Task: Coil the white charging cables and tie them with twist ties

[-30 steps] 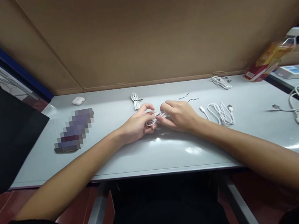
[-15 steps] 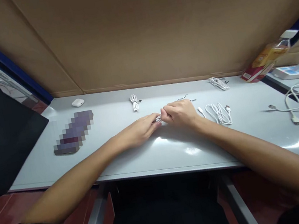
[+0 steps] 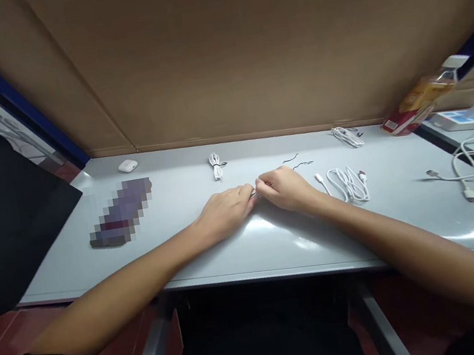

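Observation:
Between my two hands runs a bunched white cable (image 3: 255, 193), mostly hidden by the fingers. My left hand (image 3: 228, 206) is closed over its left end, palm down. Curled tight round the right end is my right hand (image 3: 281, 186). Just beyond the right hand, thin black ties (image 3: 302, 165) lie on the grey desk (image 3: 232, 257). To the right rests a loosely coiled white USB cable (image 3: 349, 184), its plugs showing. Behind the left hand sits a bundled white cable (image 3: 216, 166) with a black tie round its middle.
Another bundled white cable (image 3: 347, 136) lies at the back right, near a tilted drink bottle (image 3: 422, 101). Loose white cables (image 3: 460, 167) trail over the right edge. At left are a white earbud case (image 3: 128, 166), a blurred-out dark object (image 3: 121, 214) and a black chair back (image 3: 3, 222).
My left hand has turned more palm-down and closed further over the cable, so less of it shows. My right hand keeps its grip. The view has shifted slightly.

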The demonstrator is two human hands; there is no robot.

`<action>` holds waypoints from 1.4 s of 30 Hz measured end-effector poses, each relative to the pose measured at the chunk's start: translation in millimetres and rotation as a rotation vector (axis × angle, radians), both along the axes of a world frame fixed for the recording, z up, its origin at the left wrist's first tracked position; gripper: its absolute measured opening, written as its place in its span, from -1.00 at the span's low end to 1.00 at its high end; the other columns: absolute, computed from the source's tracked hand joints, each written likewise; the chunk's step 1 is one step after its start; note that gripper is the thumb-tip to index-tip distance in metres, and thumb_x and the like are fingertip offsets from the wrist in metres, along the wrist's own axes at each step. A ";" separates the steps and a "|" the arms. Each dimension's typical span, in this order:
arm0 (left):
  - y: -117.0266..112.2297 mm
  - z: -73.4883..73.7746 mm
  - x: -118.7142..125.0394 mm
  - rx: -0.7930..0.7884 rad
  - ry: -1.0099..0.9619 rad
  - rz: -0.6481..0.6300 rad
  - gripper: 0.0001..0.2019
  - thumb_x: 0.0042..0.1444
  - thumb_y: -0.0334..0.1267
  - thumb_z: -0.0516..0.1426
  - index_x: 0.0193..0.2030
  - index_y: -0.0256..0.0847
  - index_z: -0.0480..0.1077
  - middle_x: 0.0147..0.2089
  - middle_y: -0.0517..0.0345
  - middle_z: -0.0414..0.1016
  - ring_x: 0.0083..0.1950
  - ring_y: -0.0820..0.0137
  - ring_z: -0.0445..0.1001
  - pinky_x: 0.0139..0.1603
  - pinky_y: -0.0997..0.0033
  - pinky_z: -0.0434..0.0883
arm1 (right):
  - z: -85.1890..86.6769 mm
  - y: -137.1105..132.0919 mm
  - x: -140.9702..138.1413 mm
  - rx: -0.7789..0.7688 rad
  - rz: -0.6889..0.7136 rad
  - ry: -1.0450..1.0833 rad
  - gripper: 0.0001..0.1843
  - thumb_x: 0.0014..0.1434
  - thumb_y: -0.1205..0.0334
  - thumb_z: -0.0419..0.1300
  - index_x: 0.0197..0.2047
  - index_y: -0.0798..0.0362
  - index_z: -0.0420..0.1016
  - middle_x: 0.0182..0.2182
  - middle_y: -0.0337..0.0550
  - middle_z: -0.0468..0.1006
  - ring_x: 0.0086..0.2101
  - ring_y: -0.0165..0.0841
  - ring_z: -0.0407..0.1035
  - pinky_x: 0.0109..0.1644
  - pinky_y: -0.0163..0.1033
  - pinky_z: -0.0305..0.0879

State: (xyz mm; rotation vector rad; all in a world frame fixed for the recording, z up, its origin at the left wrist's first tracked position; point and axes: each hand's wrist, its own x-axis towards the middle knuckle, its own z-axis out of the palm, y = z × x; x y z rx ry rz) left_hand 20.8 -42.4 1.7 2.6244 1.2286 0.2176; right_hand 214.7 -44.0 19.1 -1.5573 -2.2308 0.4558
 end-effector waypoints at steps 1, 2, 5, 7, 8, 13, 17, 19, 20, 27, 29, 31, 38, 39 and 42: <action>1.1 0.6 -0.9 -0.009 -0.004 0.003 -0.65 0.49 -0.01 -0.19 -0.10 -0.13 0.31 -0.16 -0.03 0.55 -0.19 0.10 0.51 -0.26 0.20 0.27 | 2.6 2.5 4.7 0.000 0.043 0.034 -0.62 0.32 0.18 0.02 -0.54 0.01 0.31 -0.60 -0.24 0.38 -0.54 -0.37 0.14 -0.39 -0.20 0.00; 2.5 1.0 -2.1 -0.021 -0.014 0.005 -0.64 0.49 0.00 -0.20 -0.11 -0.12 0.29 -0.18 -0.02 0.54 -0.22 0.12 0.49 -0.28 0.21 0.25 | 6.3 5.9 11.8 -0.003 0.073 0.081 -0.65 0.33 0.18 0.00 -0.48 0.02 0.38 -0.55 -0.23 0.44 -0.51 -0.37 0.21 -0.37 -0.22 0.04; 8.2 2.2 -7.1 -0.071 -0.084 0.014 -0.64 0.48 0.02 -0.23 -0.12 -0.11 0.25 -0.21 0.02 0.51 -0.26 0.16 0.45 -0.29 0.24 0.20 | 23.8 19.2 48.6 0.017 0.008 0.196 -0.66 0.36 0.14 -0.03 -0.27 0.03 0.53 -0.42 -0.17 0.54 -0.41 -0.33 0.36 -0.31 -0.21 0.17; 12.5 2.6 -10.1 -0.098 -0.140 0.021 -0.66 0.48 0.02 -0.21 -0.14 -0.11 0.22 -0.24 0.05 0.47 -0.28 0.19 0.41 -0.28 0.26 0.19 | 36.3 28.5 81.2 0.022 -0.108 0.079 -0.64 0.34 0.06 0.03 -0.27 0.04 0.58 -0.42 -0.13 0.54 -0.42 -0.33 0.35 -0.34 -0.18 0.15; 14.6 2.7 -11.2 -0.110 -0.167 0.024 -0.67 0.48 0.01 -0.20 -0.16 -0.11 0.21 -0.26 0.07 0.44 -0.30 0.20 0.40 -0.28 0.27 0.19 | 41.1 32.7 97.2 0.024 -0.143 -0.003 -0.66 0.32 0.02 0.09 -0.24 0.04 0.61 -0.38 -0.11 0.56 -0.38 -0.32 0.37 -0.31 -0.18 0.16; 20.6 1.9 -13.6 -0.150 -0.245 0.038 -0.70 0.48 -0.01 -0.17 -0.25 -0.10 0.11 -0.37 0.17 0.32 -0.38 0.28 0.30 -0.31 0.30 0.17 | 36.5 49.0 142.7 -0.169 -0.167 -0.213 -0.73 0.09 0.05 0.38 -0.19 0.01 0.66 -0.23 -0.04 0.65 -0.32 -0.24 0.45 -0.27 -0.13 0.29; 21.3 1.8 -13.8 -0.164 -0.285 0.031 -0.69 0.48 -0.02 -0.15 -0.28 -0.10 0.07 -0.41 0.20 0.26 -0.42 0.31 0.25 -0.34 0.31 0.15 | 20.3 56.2 141.3 -0.236 -0.159 -0.224 -0.89 0.15 0.15 0.32 -0.35 0.00 0.62 -0.33 -0.07 0.66 -0.40 -0.27 0.42 -0.33 -0.14 0.26; 21.1 2.1 -14.0 -0.172 -0.307 0.030 -0.70 0.48 -0.03 -0.13 -0.28 -0.10 0.08 -0.40 0.20 0.26 -0.41 0.32 0.25 -0.34 0.32 0.14 | 20.6 55.0 134.9 -0.205 -0.163 -0.178 -0.86 0.15 0.13 0.33 -0.38 0.00 0.60 -0.35 -0.08 0.65 -0.39 -0.26 0.42 -0.34 -0.15 0.25; 20.9 2.3 -14.0 -0.177 -0.319 0.032 -0.70 0.48 -0.03 -0.12 -0.28 -0.10 0.10 -0.40 0.21 0.27 -0.41 0.32 0.25 -0.34 0.32 0.14 | 23.1 52.4 129.4 -0.185 -0.155 -0.115 -0.84 0.15 0.10 0.34 -0.37 0.00 0.59 -0.34 -0.09 0.65 -0.38 -0.26 0.44 -0.35 -0.16 0.26; 19.0 -1.1 -9.7 -0.194 -0.444 0.082 -0.71 0.46 -0.02 -0.06 -0.26 -0.13 0.20 -0.41 0.22 0.31 -0.40 0.33 0.28 -0.35 0.32 0.15 | 29.5 8.2 38.0 -0.096 -0.052 0.604 -0.68 0.17 -0.05 0.37 -0.29 0.07 0.62 -0.40 -0.07 0.65 -0.42 -0.32 0.49 -0.34 -0.20 0.38; 17.9 -2.5 -7.6 -0.204 -0.488 0.085 -0.70 0.46 -0.02 -0.06 -0.26 -0.13 0.21 -0.39 0.21 0.33 -0.37 0.33 0.30 -0.32 0.32 0.18 | 17.0 -3.0 12.3 -0.022 -0.025 0.607 -0.72 0.20 0.00 0.36 -0.28 0.07 0.63 -0.38 -0.07 0.68 -0.40 -0.30 0.51 -0.32 -0.20 0.39; 16.5 -3.2 -5.9 -0.219 -0.527 0.083 -0.69 0.46 -0.03 -0.07 -0.26 -0.15 0.23 -0.36 0.20 0.35 -0.33 0.33 0.33 -0.28 0.32 0.21 | 2.9 -9.5 -3.1 0.103 0.002 0.565 -0.81 0.24 0.10 0.33 -0.28 0.04 0.64 -0.36 -0.11 0.70 -0.37 -0.30 0.53 -0.26 -0.19 0.40; 13.9 -0.1 -1.5 -0.411 -0.653 0.158 -0.70 0.44 -0.06 -0.05 -0.22 -0.19 0.35 -0.21 0.14 0.45 -0.19 0.31 0.38 -0.15 0.30 0.28 | -15.2 -12.1 -9.2 0.276 -0.019 0.477 -0.91 0.27 0.26 0.25 -0.28 0.01 0.59 -0.36 -0.17 0.69 -0.40 -0.32 0.50 -0.28 -0.19 0.38; 14.2 -0.2 -0.9 -0.432 -0.683 0.166 -0.67 0.45 -0.04 -0.06 -0.22 -0.19 0.35 -0.20 0.12 0.46 -0.18 0.30 0.39 -0.13 0.29 0.28 | -15.2 -12.4 -9.7 0.291 -0.012 0.465 -0.90 0.28 0.26 0.25 -0.28 0.00 0.59 -0.36 -0.17 0.69 -0.41 -0.32 0.50 -0.28 -0.19 0.37; 16.3 -2.2 0.2 -0.437 -0.773 0.117 -0.58 0.44 0.08 -0.06 -0.24 -0.21 0.38 -0.18 0.10 0.47 -0.16 0.30 0.40 -0.08 0.29 0.29 | -17.2 -13.6 -12.6 0.344 0.030 0.406 -0.88 0.30 0.28 0.22 -0.28 0.00 0.57 -0.35 -0.17 0.69 -0.42 -0.33 0.48 -0.28 -0.19 0.36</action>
